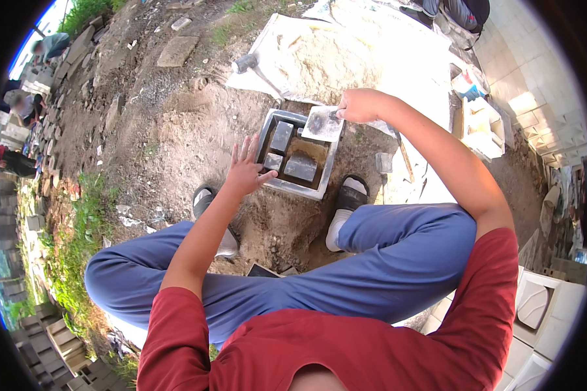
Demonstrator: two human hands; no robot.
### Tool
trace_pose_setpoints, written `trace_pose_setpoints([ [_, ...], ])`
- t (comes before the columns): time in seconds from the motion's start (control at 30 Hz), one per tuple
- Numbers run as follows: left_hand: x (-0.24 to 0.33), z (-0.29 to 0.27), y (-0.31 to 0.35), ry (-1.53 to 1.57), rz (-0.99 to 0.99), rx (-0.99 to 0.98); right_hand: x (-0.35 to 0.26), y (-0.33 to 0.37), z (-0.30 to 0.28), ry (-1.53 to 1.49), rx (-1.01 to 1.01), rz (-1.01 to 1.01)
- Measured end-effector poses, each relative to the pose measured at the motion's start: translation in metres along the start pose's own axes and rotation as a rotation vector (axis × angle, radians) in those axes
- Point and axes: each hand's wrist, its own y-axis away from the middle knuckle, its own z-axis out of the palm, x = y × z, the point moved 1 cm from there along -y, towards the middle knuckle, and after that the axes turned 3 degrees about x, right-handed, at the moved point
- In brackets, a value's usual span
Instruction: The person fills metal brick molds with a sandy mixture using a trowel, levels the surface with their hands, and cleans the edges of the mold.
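Between my feet on the dirt lies a rectangular grey frame (333, 156), like a mould. Several dark grey blocks (301, 167) sit inside it, with brown sandy material between some of them. My right hand (362, 106) is closed round the handle of a trowel (321, 124). Its flat, smeared blade lies over the frame's far right corner; whether it touches the rim I cannot tell. At the frame's left side is my left hand (244, 172), fingers spread and holding nothing, its thumb reaching to the near left rim.
Beyond the frame, a pale sand heap (326, 58) lies on a white sheet (411, 45), with a mallet (245, 63) at its left edge. A small grey block (384, 163) and a thin stick (406, 158) lie right. Farther right stands a white container (496, 133). Other people are in the background.
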Motion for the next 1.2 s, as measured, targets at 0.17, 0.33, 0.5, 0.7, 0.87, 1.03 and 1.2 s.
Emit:
trace_pose_setpoints([
  [0.17, -0.006, -0.011, 0.0, 0.11, 0.133, 0.029, 0.004, 0.005, -0.001, -0.105, -0.002, 0.074],
  [0.33, -0.002, -0.006, 0.001, 0.127, 0.133, 0.036, 0.004, 0.009, -0.001, -0.084, 0.027, 0.049],
  [0.5, -0.013, 0.005, -0.002, 0.066, 0.123, 0.073, 0.0, 0.009, -0.001, -0.07, 0.033, 0.048],
  [0.7, -0.022, 0.003, -0.035, 0.084, 0.15, 0.034, 0.01, 0.004, 0.008, -0.101, 0.041, 0.019],
  [0.87, -0.023, 0.002, -0.073, 0.042, 0.191, -0.052, 0.009, 0.004, 0.009, -0.133, -0.022, 0.074],
  [1.03, -0.02, -0.001, -0.109, -0.016, 0.139, -0.12, 0.008, 0.01, 0.003, -0.144, -0.034, 0.071],
  [1.2, -0.019, 0.003, -0.128, -0.019, 0.103, -0.083, 0.013, 0.009, 0.006, -0.138, 0.008, 0.043],
])
